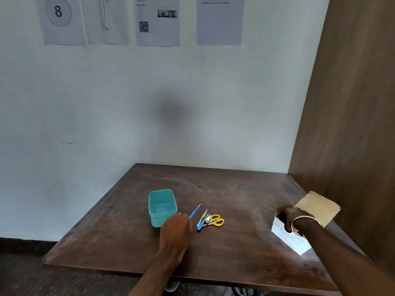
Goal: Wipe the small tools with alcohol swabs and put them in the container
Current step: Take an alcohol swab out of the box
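A teal plastic container (162,207) stands open on the brown table (213,248), nothing visible inside it. Just in front of it my left hand (175,230) holds a thin blue-handled tool (195,211) whose metal tip points up and away. To the right lies a small pile: yellow-handled scissors (217,220), a nail clipper (207,218), tweezers (202,217) and a blue-tipped tool (199,227). At the right edge my right hand (287,216) reaches into the white swab box (288,238); its fingers are hidden inside.
A brown paper envelope (318,207) lies behind the swab box against the wooden panel (350,124) on the right. A white wall with printed sheets (158,20) stands behind the table. The table's left and front edges drop to a dark floor.
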